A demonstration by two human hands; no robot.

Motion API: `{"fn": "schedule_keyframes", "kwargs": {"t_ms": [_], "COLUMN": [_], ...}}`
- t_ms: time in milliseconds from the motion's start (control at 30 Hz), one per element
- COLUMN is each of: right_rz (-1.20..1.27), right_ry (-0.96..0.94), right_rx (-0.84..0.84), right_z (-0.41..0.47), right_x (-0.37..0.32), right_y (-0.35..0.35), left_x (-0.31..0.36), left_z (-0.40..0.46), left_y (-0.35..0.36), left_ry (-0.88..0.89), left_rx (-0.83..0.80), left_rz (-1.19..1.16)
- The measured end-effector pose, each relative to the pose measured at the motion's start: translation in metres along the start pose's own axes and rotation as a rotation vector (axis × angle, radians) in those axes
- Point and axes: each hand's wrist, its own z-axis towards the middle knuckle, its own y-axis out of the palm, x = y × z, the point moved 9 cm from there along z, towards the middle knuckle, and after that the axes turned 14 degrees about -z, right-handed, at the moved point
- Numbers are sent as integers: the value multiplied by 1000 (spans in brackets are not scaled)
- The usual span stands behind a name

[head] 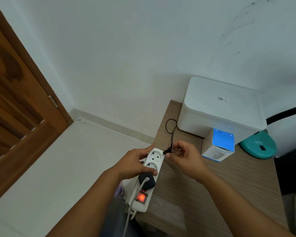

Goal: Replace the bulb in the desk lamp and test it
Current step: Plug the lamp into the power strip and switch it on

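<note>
A white power strip (pixel 152 161) lies along the left edge of the wooden table (pixel 220 185), its red switch (pixel 141 197) lit. My left hand (pixel 135 164) grips the strip from the left side. My right hand (pixel 184 156) pinches a small black plug (pixel 167 151) just right of the strip's far socket; its black cord (pixel 171 129) loops back toward the wall. The desk lamp's teal base (pixel 258 146) sits at the right, with its black neck (pixel 285 113) rising out of frame. A blue and white bulb box (pixel 219 146) stands between my right hand and the lamp.
A black adapter (pixel 147 180) with a white cable (pixel 132 207) fills the strip's near socket. A large white box (pixel 220 108) stands against the wall at the table's back. A wooden door (pixel 19 108) is at the left, over pale floor tiles (pixel 58 168).
</note>
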Motion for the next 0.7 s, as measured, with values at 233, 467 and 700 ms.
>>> {"fn": "schedule_keyframes", "kwargs": {"t_ms": [233,467,700], "right_rz": [-139,-243,-385], "right_ry": [-112,-178,-285], "right_rx": [5,70,-5], "right_z": [3,6,8], "right_x": [-5,-11,-22], "right_y": [11,9,21], "left_x": [2,-1,-2], "left_z": [-3,-1,1], "left_y": [0,0,-1], "left_ry": [0,1,15], "left_rx": [5,-3,-7], "left_rz": [-35,-25,-32]}}
